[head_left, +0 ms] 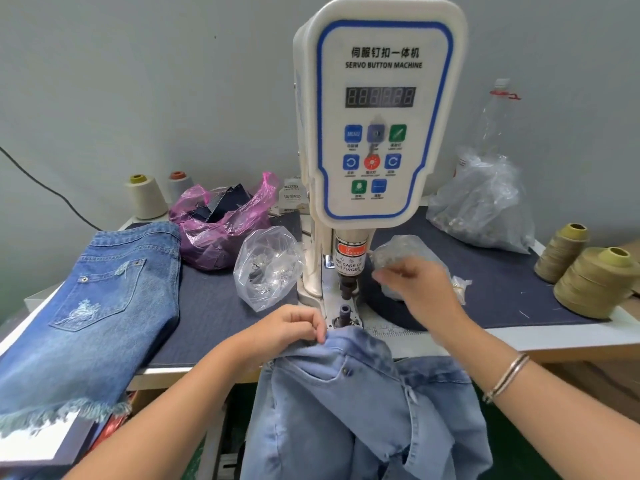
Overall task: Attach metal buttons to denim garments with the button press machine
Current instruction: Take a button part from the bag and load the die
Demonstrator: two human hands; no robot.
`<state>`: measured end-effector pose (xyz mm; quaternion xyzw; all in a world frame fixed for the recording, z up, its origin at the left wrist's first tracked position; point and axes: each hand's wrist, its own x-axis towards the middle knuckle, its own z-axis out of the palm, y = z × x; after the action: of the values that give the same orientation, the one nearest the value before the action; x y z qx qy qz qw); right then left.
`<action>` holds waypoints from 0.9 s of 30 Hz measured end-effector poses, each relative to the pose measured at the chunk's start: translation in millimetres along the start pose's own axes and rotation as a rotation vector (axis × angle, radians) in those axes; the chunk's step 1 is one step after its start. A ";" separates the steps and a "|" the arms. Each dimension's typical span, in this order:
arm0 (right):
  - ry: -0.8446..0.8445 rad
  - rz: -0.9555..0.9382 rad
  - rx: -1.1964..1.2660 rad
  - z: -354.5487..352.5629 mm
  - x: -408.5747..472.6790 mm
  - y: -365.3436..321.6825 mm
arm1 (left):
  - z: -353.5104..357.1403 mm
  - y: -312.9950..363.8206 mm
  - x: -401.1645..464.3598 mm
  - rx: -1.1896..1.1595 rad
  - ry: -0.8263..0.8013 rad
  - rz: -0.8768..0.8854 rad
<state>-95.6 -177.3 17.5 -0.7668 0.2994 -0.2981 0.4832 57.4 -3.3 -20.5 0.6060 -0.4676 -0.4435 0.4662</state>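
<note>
The white servo button machine (pixel 381 116) stands mid-table, its upper punch (pixel 348 285) raised above the lower die (pixel 344 313). A light blue denim garment (pixel 346 393) hangs over the table's front edge, its waistband lying just in front of the die. My left hand (pixel 287 327) pinches that waistband at its left end. My right hand (pixel 415 289) hovers to the right of the punch, over a small clear bag of buttons (pixel 398 247). Its fingertips point left and are blurred, so whether they hold a button is unclear.
Darker ripped denim shorts (pixel 104 306) lie at the left. A clear bag (pixel 266 268) and a pink bag (pixel 221 220) sit left of the machine. At back right are a large clear bag (pixel 481 202) and a plastic bottle (pixel 495 116); olive thread cones (pixel 595 282) stand at right.
</note>
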 end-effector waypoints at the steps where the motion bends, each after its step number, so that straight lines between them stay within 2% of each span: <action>1: -0.083 0.120 0.119 8.1 -9.1 0.5 | -2.5 -1.3 0.1 0.079 0.010 -0.016; 4: -0.242 0.370 0.421 25.6 -25.9 6.1 | -5.0 -11.3 2.0 0.154 0.124 -0.027; 9: -0.223 0.596 0.766 38.5 -30.3 10.9 | -7.8 -23.6 3.4 0.070 0.175 -0.018; 19: -0.306 0.679 0.929 47.0 -27.6 13.6 | -11.1 -25.1 8.1 0.043 0.159 -0.012; 27: -0.289 0.795 1.073 45.4 -29.9 7.6 | -10.9 -26.5 7.8 0.025 0.168 -0.008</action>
<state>-82.1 -132.1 -10.7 -0.2851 0.3016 -0.1000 0.9043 73.3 -5.9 -45.4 0.6487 -0.4301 -0.3869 0.4945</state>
